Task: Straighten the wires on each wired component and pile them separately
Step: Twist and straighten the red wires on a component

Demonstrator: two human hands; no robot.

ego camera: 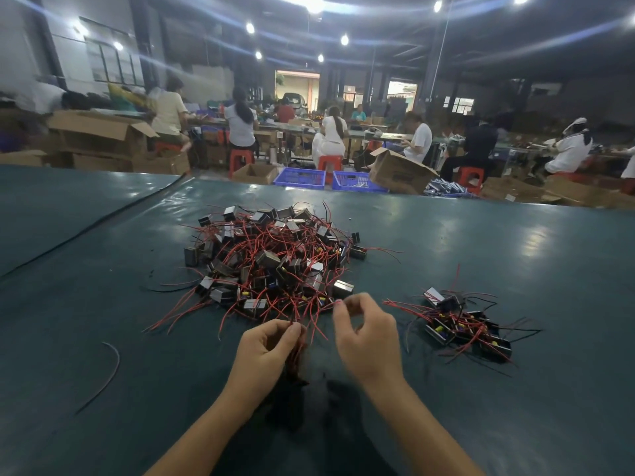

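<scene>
The person is mid-straightening: the left hand [271, 345] grips one part's red wires [298, 348] just in front of the big heap [275, 259], and the right hand [366, 334] appears to pinch one wire's tip. The next move likely calls for drawing the wires straight, then laying the part on the small pile [460, 324] to the right.

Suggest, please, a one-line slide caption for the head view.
Left hand grips red wires, right hand pinches one, before a large pile; a smaller pile lies rightward on the green table.

No legible text; print on cardboard box [402, 173] too blurred.
</scene>
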